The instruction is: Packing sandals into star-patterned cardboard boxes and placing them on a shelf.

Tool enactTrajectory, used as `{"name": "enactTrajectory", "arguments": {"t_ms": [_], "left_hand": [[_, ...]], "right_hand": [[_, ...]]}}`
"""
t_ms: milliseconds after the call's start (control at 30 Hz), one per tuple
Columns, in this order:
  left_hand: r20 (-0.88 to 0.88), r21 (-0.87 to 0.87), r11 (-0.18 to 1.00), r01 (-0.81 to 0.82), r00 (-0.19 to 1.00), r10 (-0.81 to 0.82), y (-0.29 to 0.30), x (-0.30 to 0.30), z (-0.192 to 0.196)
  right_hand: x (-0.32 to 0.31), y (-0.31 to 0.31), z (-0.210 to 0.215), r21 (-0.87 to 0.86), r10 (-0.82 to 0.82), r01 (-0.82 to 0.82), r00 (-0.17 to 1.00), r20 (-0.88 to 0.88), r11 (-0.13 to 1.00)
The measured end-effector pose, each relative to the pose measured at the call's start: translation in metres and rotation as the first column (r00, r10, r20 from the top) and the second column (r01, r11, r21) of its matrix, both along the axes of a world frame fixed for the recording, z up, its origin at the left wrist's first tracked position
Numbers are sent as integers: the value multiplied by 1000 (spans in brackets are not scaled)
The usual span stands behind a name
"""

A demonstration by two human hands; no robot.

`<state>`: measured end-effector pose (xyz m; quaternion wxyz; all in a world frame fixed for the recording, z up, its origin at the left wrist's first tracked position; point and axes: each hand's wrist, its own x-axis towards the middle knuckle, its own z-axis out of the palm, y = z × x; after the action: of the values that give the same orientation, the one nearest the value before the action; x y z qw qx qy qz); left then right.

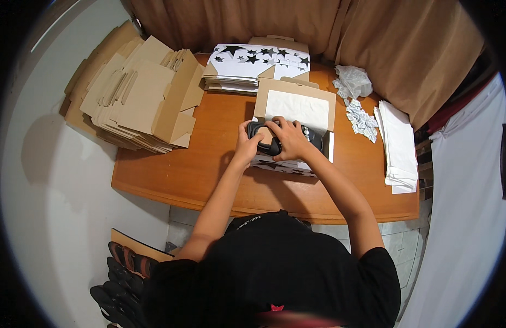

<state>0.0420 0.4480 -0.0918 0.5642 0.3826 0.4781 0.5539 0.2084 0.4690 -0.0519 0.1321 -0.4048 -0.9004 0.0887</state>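
Observation:
An open cardboard box (290, 168), white with black stars outside, stands on the table in front of me. White tissue paper (297, 107) lies against its raised lid. Black sandals (265, 136) with a tan footbed are at the box opening. My left hand (245, 147) grips the left end of a sandal, thumb over its rim. From above, my right hand (290, 141) closes over the straps. More black strap shows right of that hand, inside the box; whether it belongs to a second sandal I cannot tell.
Flattened brown boxes (138, 93) are piled on the wooden table (171, 177) at left. Star-printed boxes (253, 63) are stacked behind. At right lie a plastic bag (352, 82), small white packets (362, 119) and folded white paper (398, 145). More sandals (121, 281) stand low at left.

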Motion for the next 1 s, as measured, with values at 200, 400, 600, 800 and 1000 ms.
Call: {"name": "enactTrajectory", "arguments": {"t_ms": [200,400,600,800,1000], "left_hand": [[-16,-20,999,32,999,-32,-1,2,-7],[-491,149,987,-53,863,120,-1,-19,-13],[-813,47,996,82,582,-9,-10,-19,-41],[-736,-29,996,88,672,-81,-6,-14,-73],[-781,-96,986,136,603,-159,-5,-13,-62]], "right_hand": [[8,3,-8,-78,25,-29,999,-47,997],[12,5,-7,-162,-89,85,996,-12,983],[10,11,-20,-203,-120,132,990,74,970],[7,18,-35,-276,-120,164,978,169,947],[2,26,-59,-240,-159,221,954,253,945]]}}
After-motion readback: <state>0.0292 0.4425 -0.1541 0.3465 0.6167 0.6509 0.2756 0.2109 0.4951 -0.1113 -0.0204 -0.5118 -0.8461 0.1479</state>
